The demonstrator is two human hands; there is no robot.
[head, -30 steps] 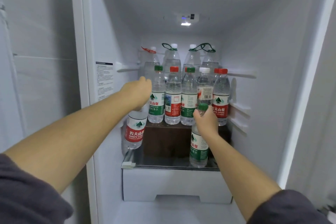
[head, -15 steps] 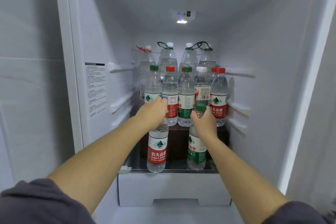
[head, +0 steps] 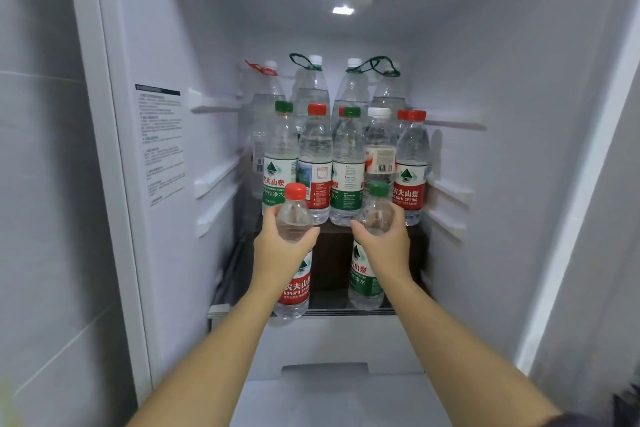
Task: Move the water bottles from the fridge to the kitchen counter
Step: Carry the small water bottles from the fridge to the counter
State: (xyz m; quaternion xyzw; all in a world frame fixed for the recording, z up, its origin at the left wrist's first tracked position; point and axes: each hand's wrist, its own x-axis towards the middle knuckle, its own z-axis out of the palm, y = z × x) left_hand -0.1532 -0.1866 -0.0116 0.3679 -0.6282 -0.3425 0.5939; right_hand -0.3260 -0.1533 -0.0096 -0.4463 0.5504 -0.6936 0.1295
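**Two bottles gripped at the fridge**

Head view: the left hand (head: 282,253) curls round the shoulder of a red-capped bottle (head: 296,288). The right hand (head: 384,250) grips a green-capped bottle (head: 365,282) likewise. Both are upright inside the fridge (head: 485,80). Rows of bottles (head: 346,163) stand just beyond the hands.

Two held bottles (head: 294,218) side by side before shelf rows (head: 346,166).

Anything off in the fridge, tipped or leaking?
Nothing stands out. Shelved bottles stand upright, capped; no spill visible. Left hand holds a red-cap bottle, right hand a green-cap bottle, both upright.
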